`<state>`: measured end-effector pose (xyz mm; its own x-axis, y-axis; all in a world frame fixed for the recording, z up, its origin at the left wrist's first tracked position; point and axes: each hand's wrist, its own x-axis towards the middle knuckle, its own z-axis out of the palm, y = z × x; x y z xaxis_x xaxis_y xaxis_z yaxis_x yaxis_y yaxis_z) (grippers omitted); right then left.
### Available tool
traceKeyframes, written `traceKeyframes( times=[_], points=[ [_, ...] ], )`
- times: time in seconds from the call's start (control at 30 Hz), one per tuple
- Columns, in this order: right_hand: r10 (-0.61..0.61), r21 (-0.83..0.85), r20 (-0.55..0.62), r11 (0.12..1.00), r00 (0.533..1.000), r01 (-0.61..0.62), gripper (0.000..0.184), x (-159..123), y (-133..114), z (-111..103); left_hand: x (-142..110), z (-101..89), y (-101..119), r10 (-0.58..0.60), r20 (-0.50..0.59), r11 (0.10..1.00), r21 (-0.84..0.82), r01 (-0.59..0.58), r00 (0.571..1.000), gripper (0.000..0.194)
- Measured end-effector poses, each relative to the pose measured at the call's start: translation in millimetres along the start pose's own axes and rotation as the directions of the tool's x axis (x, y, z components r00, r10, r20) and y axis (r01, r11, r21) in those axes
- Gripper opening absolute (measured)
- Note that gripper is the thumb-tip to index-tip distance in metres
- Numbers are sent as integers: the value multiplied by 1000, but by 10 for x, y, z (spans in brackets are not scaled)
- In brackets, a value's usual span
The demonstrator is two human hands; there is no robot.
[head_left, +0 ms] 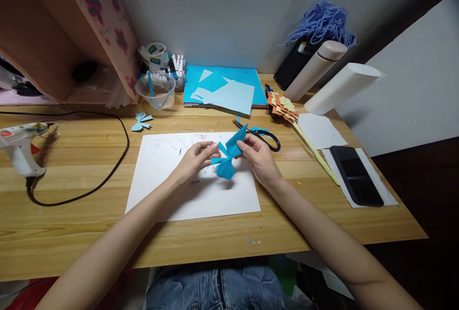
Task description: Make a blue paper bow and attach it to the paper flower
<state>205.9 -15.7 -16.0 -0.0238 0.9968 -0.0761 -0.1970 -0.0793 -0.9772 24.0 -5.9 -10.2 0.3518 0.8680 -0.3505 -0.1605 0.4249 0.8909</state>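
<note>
A bright blue folded-paper bow [225, 170], with two wide loops and narrow tails, is held above a white sheet of paper [154, 195]. My right hand [263, 159] pinches its upper right loop between thumb and fingers. At the other side, my left hand [195, 159] has its fingers extended close to the bow's tails; whether they touch is hard to see. Black-handled scissors [274, 142] lie just behind my right hand, partly hidden by it and the bow. A paler blue paper bow [142, 122] rests on the table, behind the sheet's left corner.
A white glue gun [21, 149] with a looping black cord is at left. Behind are a clear plastic cup [158, 94], markers [177, 65] and paper scraps [229, 92] on a blue folder [247, 75]. A paper flower [283, 106] and phone [355, 173] lie right.
</note>
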Motion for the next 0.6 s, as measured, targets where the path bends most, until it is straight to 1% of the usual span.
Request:
traceKeyframes(
  times=[0.03, 0.1, 0.13, 0.17, 0.23, 0.3, 0.4, 0.53, 0.6],
  points=[
    [-3, 17, -15, 1000, 1000, 4, 27, -2, -6, 3, -9, 6, 1, -56, 68, 998, -16, 57, 996, 52],
    [1, 42, -14, 999, 1000, -1, 26, -9, -9, 7, -34, 21, 6, -135, 195, 989, -27, 143, 971, 45],
    [4, 44, -3, 999, 1000, -4, 25, -11, -4, 7, -47, 28, 9, -161, 226, 985, -26, 171, 961, 40],
    [5, 37, 12, 999, 1000, -6, 24, -12, 6, 4, -58, 35, 12, -178, 230, 982, -18, 187, 957, 36],
    [2, 1, 33, 1000, 999, -2, 24, -10, 38, -4, -76, 47, 21, -189, 190, 982, 30, 187, 963, 28],
    [-21, -55, 41, 998, 999, 24, 24, -7, 71, -12, -91, 56, 37, -184, 135, 978, 121, 168, 974, 24],
    [-76, -145, 66, 986, 995, 85, 22, -15, 96, -7, -111, 76, 66, -152, 56, 957, 257, 133, 987, 24],
    [-164, -241, 95, 953, 982, 182, 17, -59, 77, 23, -129, 110, 91, -134, 8, 944, 304, 125, 991, 27],
    [-238, -334, 108, 906, 965, 260, 18, -86, 59, 27, -128, 116, 93, -141, 0, 943, 304, 134, 990, 28]
  ],
)
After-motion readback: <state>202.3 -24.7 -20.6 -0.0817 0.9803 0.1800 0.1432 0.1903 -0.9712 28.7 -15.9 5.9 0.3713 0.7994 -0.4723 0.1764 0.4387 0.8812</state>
